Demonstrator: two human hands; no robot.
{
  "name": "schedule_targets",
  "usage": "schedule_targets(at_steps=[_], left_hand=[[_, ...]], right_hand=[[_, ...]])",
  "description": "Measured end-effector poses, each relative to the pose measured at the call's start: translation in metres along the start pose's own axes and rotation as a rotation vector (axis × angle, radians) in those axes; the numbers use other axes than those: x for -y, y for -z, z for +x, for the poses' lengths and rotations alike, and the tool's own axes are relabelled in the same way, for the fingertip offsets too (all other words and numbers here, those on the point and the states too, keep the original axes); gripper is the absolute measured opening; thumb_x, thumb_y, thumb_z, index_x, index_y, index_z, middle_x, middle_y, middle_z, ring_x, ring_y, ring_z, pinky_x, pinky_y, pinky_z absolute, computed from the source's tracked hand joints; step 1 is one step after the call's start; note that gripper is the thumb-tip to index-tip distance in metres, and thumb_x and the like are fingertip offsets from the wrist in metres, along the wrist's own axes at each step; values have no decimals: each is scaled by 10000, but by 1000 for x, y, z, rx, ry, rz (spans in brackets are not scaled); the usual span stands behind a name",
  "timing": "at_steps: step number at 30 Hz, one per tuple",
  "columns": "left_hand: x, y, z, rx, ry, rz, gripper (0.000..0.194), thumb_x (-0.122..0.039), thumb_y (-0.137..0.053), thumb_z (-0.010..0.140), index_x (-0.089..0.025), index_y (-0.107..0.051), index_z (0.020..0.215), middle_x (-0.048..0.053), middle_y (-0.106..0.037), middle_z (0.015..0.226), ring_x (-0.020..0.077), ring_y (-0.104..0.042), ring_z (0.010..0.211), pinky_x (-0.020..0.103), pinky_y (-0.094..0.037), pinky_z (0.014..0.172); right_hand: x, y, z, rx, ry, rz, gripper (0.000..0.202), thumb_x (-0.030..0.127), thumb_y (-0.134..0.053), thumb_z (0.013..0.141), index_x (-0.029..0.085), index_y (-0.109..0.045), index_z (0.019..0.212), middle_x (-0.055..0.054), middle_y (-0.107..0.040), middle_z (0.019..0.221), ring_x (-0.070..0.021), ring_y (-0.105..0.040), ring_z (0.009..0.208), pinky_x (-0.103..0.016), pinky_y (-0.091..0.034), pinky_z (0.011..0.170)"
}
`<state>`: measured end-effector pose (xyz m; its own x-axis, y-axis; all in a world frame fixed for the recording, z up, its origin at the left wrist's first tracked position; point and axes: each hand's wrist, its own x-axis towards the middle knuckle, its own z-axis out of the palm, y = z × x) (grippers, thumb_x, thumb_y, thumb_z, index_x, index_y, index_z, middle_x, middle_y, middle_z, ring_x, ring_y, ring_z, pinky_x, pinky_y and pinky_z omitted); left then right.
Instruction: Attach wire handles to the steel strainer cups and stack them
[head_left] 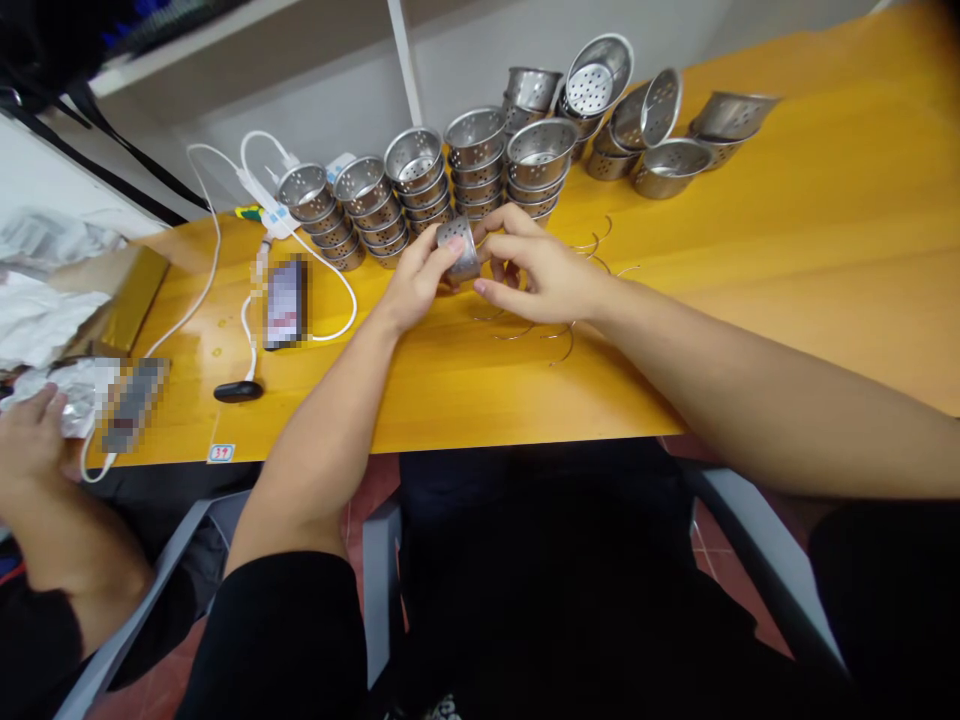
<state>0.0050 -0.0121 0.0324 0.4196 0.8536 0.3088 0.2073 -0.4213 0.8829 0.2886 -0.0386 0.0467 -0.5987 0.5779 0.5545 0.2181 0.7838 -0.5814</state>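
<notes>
While the left hand (415, 283) has its fingers clamped on a perforated metal cup (468, 260), the right hand (546, 268) is right beside it, fingers curled, can't tell if they're pinching anything.

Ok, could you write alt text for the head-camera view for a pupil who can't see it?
A person's left hand holds a perforated metal cup, the right hand close beside it. Behind stand stacks of similar cups on a yellow wooden table, with curved wires near the right hand; a phone and a co-worker's hand are at left.
</notes>
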Motion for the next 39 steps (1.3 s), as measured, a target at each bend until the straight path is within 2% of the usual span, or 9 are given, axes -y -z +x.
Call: schedule_targets(at_steps=[2, 7, 16, 21, 24, 27, 32, 35, 39], left_hand=[[-2, 2, 0, -21, 5, 23, 949, -1198, -639, 1043, -266, -717, 1205, 30, -709, 1061, 192, -753, 870, 411, -740, 842], [-3, 6, 4, -55, -99, 158, 957, -1202, -625, 1048, -248, -692, 1072, 21, -634, 1029, 224, -715, 997, 500, -723, 1040], [8, 9, 8, -51, -146, 210, 989, -1219, -583, 1045, -250, -740, 1166, 27, -663, 1060, 246, -733, 1024, 527, -710, 1100], [12, 8, 7, -23, -182, 224, 967, -1184, -585, 1077, -251, -758, 1261, 47, -738, 1111, 282, -799, 1084, 556, -725, 1136], [19, 13, 11, -48, -197, 231, 948, -1165, -583, 1094, -255, -759, 1295, 50, -749, 1123, 290, -803, 1120, 573, -713, 1185], [29, 22, 16, -119, -203, 207, 945, -1158, -534, 1119, -267, -735, 1358, 58, -767, 1171, 285, -818, 1136, 561, -729, 1178], [31, 20, 13, -204, -163, 194, 971, -1127, -702, 1075, -321, -614, 1611, 138, -798, 1472, 332, -861, 1372, 560, -748, 1246], [22, 8, 7, -189, -87, 238, 1027, -1049, -876, 1028, -358, -558, 1718, 178, -747, 1654, 378, -827, 1527, 594, -731, 1309], [14, -1, 3, -131, -67, 264, 1010, -1006, -862, 1072, -385, -506, 1783, 183, -684, 1756, 376, -803, 1597, 567, -743, 1306]], right_hand=[[-2, 0, 0, 1, -20, 5, 638, 922, -822, 1204, 297, -835, 1332, -167, -743, 1554, -333, -789, 1142, -515, -788, 945], [-5, -2, 3, -37, -67, 30, 714, 1024, -751, 1178, 317, -833, 1236, -166, -806, 1397, -396, -779, 1227, -615, -760, 1088], [-7, -10, 12, -133, -156, 228, 880, 1205, -841, 956, 327, -817, 1013, -132, -845, 1179, -395, -780, 1118, -662, -713, 1137], [-11, -7, 13, -115, -164, 323, 832, 1139, -994, 881, 323, -846, 939, -119, -831, 1121, -360, -767, 1040, -606, -720, 1065], [-16, 1, 10, -128, -185, 242, 768, 1064, -1013, 940, 311, -868, 956, -133, -839, 1161, -364, -782, 1062, -594, -727, 1063], [-21, 13, 4, -121, -229, 46, 597, 883, -1019, 1046, 299, -896, 1019, -152, -830, 1223, -390, -802, 1126, -610, -730, 1110], [-35, 27, -3, 175, -191, -179, 326, 597, -972, 1080, 278, -905, 1093, -184, -803, 1318, -438, -799, 1269, -682, -667, 1274], [-40, 25, -5, 260, -165, -234, 340, 601, -958, 1052, 274, -876, 1101, -181, -784, 1261, -457, -782, 1245, -710, -677, 1236], [-24, 23, -4, 84, -177, -275, 434, 735, -904, 1126, 307, -863, 1183, -165, -804, 1259, -464, -766, 1222, -731, -683, 1220]])
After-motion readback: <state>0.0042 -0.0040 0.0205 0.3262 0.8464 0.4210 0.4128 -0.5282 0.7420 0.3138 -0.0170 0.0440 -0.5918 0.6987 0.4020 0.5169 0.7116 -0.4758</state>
